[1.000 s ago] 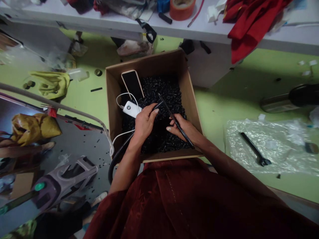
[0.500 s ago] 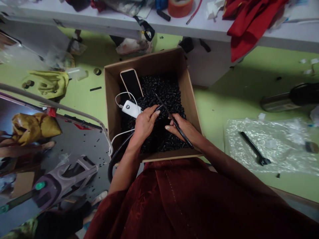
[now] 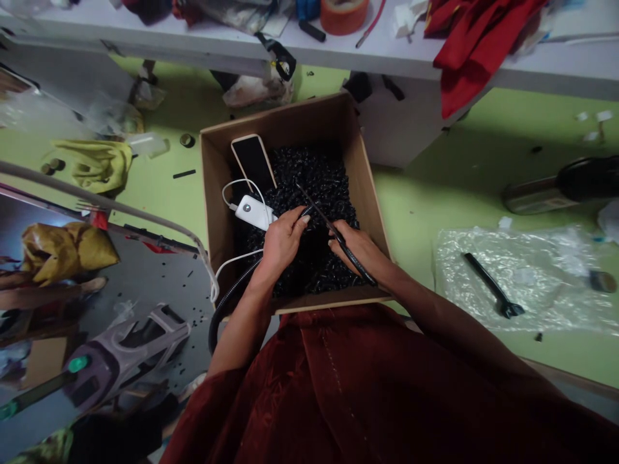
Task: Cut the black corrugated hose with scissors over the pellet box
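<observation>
My left hand (image 3: 284, 237) is closed round a black ribbed tube (image 3: 236, 282), its thumb and fingers pinching near the end. The tube runs back under my left forearm and over the box's near edge. In my right hand (image 3: 355, 245) are what look like dark scissors (image 3: 313, 205), the long blade pointing up and left across the tube's end and the black handle lying over the hand. Both hands are above a cardboard box (image 3: 368, 193) holding a heap of short black pieces (image 3: 314, 169). A phone (image 3: 254, 160) and a white power bank (image 3: 252, 211) with a white cable lie on the heap.
A white table (image 3: 411, 61) with orange tape (image 3: 343, 16) and red cloth (image 3: 483, 58) runs along the far side. To the right lie a plastic sheet (image 3: 454, 303), a black tool (image 3: 491, 283) and a flask (image 3: 536, 193). A purple-grey stool (image 3: 130, 354) and a person's foot (image 3: 196, 381) are at left.
My right thumb has drawn in and up toward the scissors, and the blade has shifted slightly left. The whole view has moved a little; my left hand still grips the tube.
</observation>
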### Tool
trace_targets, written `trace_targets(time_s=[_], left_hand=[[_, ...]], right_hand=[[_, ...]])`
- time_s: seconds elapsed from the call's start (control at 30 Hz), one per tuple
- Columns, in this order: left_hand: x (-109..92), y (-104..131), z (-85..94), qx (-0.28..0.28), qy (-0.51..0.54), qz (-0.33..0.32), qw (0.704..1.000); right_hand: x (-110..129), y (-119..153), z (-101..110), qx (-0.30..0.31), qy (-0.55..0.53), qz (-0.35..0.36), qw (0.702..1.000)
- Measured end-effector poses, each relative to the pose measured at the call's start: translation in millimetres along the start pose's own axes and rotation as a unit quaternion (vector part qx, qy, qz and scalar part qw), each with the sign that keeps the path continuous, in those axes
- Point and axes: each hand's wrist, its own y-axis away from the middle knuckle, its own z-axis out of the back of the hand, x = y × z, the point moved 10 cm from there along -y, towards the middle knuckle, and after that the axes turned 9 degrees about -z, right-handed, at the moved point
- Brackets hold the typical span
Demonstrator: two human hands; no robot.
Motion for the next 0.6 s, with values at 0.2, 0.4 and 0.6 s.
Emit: trace_targets(time_s=[0.2, 0.4, 0.6], left_hand=[[5, 1, -2.1, 0.005, -0.004, 0.007, 1.0], [9, 1, -4.3, 0.009, -0.004, 0.008, 1.0], [10, 0, -4.6, 0.025, -0.038, 0.019, 0.999]], right_hand=[[-4, -4, -4, 0.005, 0.025, -0.004, 1.0], [-11, -6, -7, -0.005, 0.058, -0.009, 0.998], [-14, -7, -11, -0.005, 0.102, -0.013, 0.995]])
